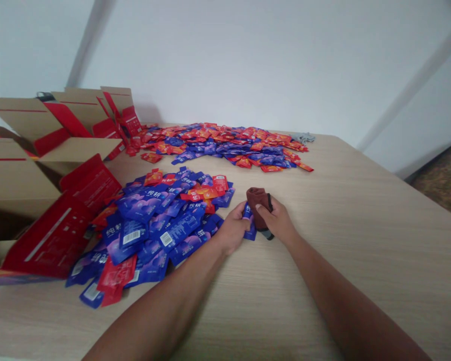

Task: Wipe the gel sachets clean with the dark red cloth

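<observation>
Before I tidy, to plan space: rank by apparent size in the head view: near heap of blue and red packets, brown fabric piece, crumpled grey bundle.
1. Near packet heap
2. Brown fabric piece
3. Crumpled grey bundle, farthest; true size unsure

Passage rightward, packet heap [158, 218] leftward

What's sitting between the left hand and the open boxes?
In the head view, a heap of blue and red-orange packets lies on the tabletop between the left hand and the open boxes.
</observation>
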Demonstrator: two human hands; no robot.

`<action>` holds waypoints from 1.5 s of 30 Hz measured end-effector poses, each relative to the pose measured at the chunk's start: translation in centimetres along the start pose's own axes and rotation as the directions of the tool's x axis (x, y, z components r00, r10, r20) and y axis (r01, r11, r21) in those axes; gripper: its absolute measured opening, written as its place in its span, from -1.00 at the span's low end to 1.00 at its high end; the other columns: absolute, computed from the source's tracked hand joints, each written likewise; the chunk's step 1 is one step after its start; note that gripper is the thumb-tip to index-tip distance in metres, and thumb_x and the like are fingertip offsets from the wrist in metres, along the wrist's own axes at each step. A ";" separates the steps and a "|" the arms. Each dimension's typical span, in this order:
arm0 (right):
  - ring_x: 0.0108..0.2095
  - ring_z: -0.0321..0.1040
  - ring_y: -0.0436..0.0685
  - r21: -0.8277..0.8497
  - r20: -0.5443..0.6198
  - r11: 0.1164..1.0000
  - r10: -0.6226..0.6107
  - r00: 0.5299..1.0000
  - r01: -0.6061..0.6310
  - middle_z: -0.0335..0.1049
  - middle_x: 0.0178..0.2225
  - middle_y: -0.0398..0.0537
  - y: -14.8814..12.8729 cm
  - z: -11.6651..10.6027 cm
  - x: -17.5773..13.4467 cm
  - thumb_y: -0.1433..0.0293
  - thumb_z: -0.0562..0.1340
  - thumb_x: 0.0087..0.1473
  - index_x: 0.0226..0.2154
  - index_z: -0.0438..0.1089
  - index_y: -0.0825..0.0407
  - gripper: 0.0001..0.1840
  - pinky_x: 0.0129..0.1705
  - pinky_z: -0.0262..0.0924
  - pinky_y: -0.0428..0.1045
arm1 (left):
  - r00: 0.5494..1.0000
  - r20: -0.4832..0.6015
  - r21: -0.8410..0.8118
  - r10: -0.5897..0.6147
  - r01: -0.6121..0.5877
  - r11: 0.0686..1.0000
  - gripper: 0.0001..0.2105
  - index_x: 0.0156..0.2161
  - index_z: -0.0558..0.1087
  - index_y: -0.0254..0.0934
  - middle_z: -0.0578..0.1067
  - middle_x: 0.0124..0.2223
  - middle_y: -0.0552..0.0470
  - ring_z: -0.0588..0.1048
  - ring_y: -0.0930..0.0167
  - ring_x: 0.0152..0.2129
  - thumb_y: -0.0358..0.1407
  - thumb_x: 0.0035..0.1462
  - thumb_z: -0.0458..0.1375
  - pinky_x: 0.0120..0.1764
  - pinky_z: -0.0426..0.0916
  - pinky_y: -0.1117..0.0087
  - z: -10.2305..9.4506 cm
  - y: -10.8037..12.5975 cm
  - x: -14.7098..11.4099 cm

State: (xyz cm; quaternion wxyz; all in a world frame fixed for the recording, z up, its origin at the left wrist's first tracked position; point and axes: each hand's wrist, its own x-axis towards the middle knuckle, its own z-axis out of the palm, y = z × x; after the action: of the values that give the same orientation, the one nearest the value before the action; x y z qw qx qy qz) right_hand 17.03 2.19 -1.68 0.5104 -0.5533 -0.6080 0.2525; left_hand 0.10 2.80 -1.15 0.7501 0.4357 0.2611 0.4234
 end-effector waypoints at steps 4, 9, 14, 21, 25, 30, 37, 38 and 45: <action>-0.19 0.53 0.26 -0.053 -0.104 0.998 0.037 0.994 -0.043 0.63 -0.15 -0.01 0.7 -0.5 0.6 0.18 0.24 0.20 0.02 0.54 0.04 -0.57 -0.07 0.43 0.13 | 0.999 0.026 -0.058 -0.025 0.026 0.998 -0.21 0.16 0.52 -0.19 0.53 -0.28 0.08 0.43 0.46 -0.45 -0.54 -0.32 0.14 -0.34 0.31 0.43 0.1 -0.1 -0.1; -0.25 0.55 0.29 0.008 -0.269 0.995 0.101 0.958 -0.103 0.64 -0.18 0.01 0.7 -0.9 0.7 0.17 0.27 0.18 0.04 0.54 0.04 -0.56 -0.13 0.48 0.16 | 0.999 -0.039 -0.176 -0.031 0.024 0.984 -0.31 0.06 0.53 -0.20 0.58 -0.17 0.00 0.54 0.36 -0.32 -0.57 -0.32 0.15 -0.16 0.47 0.25 0.4 0.0 -0.1; -0.04 0.57 0.31 -0.011 -0.102 0.991 -0.135 0.986 0.135 0.63 -0.04 0.01 -1.9 -0.5 -0.9 0.30 0.26 0.18 0.04 0.54 -0.02 -0.62 0.08 0.47 0.18 | 0.972 -0.216 -0.415 -0.097 -0.001 0.910 -0.67 -0.08 0.53 -0.25 0.60 -0.22 -0.02 0.58 0.34 -0.32 -0.40 -0.01 0.32 -0.18 0.50 0.29 0.1 0.5 0.6; 0.19 0.45 0.29 -0.172 0.336 0.831 -0.455 0.824 0.529 0.49 0.21 0.05 -2.8 0.7 -2.2 0.53 0.27 0.02 0.14 0.51 -0.08 -0.40 0.29 0.34 0.23 | 0.979 -0.137 -0.569 -0.152 0.048 0.821 -0.54 -0.36 0.46 -0.27 0.47 -0.50 0.08 0.44 0.47 -0.60 0.11 0.35 0.16 -0.47 0.38 0.49 -0.5 1.2 0.0; 0.23 0.41 0.29 -0.255 0.217 0.842 -0.429 0.877 0.475 0.45 0.23 0.03 -1.6 0.4 -1.6 0.50 0.26 0.08 0.18 0.48 -0.10 -0.40 0.33 0.31 0.24 | 0.989 -0.040 -0.505 -0.140 0.101 0.858 -0.47 -0.15 0.58 -0.30 0.63 -0.28 -0.10 0.61 0.31 -0.33 0.14 0.42 0.02 -0.23 0.54 0.34 0.2 1.0 -0.1; 0.20 0.42 0.31 -0.298 0.065 0.876 -0.378 0.924 0.379 0.49 0.18 0.06 -1.5 -0.2 -0.8 0.47 0.22 0.16 0.16 0.48 -0.08 -0.49 0.31 0.30 0.26 | 0.996 0.052 -0.410 -0.077 0.091 0.908 -0.56 0.05 0.58 -0.27 0.66 -0.07 -0.15 0.62 0.24 -0.08 0.06 0.40 0.11 -0.03 0.54 0.28 0.7 0.5 0.2; 0.07 0.48 0.34 -0.300 -0.102 0.935 -0.228 0.968 0.189 0.55 0.05 0.12 0.6 -0.6 0.5 0.37 0.20 0.21 0.10 0.49 0.00 -0.59 0.18 0.36 0.27 | 0.993 -0.086 -0.243 -0.086 0.063 0.968 -0.65 0.09 0.56 -0.27 0.64 -0.17 -0.07 0.59 0.40 -0.40 -0.41 0.18 0.31 -0.24 0.55 0.36 0.4 0.0 -0.1; 0.04 0.49 0.35 -0.310 -0.134 0.940 -0.191 0.972 0.141 0.56 0.03 0.13 1.0 -0.7 0.6 0.34 0.20 0.21 0.09 0.49 0.02 -0.59 0.15 0.37 0.28 | 0.990 -0.098 -0.238 -0.101 0.075 0.968 -0.65 0.08 0.55 -0.27 0.63 -0.19 -0.08 0.58 0.40 -0.43 -0.41 0.18 0.30 -0.27 0.56 0.34 0.4 0.0 -0.1; -0.23 0.55 0.29 -0.059 -0.325 0.998 0.004 0.946 -0.024 0.63 -0.20 0.02 -0.3 -0.9 0.0 0.20 0.26 0.22 -0.02 0.54 0.04 -0.63 -0.10 0.49 0.20 | 0.957 -0.249 -0.387 -0.147 0.041 0.921 -0.85 -0.03 0.50 -0.29 0.63 -0.19 -0.09 0.63 0.34 -0.37 -0.38 0.32 0.19 -0.24 0.59 0.25 0.4 0.2 0.4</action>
State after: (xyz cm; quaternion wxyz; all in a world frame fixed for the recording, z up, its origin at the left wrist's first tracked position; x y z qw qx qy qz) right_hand 17.75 1.83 -1.11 0.5844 -0.6071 -0.5191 0.1426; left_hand 0.53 3.06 -0.75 0.7962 0.2073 0.2964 0.4850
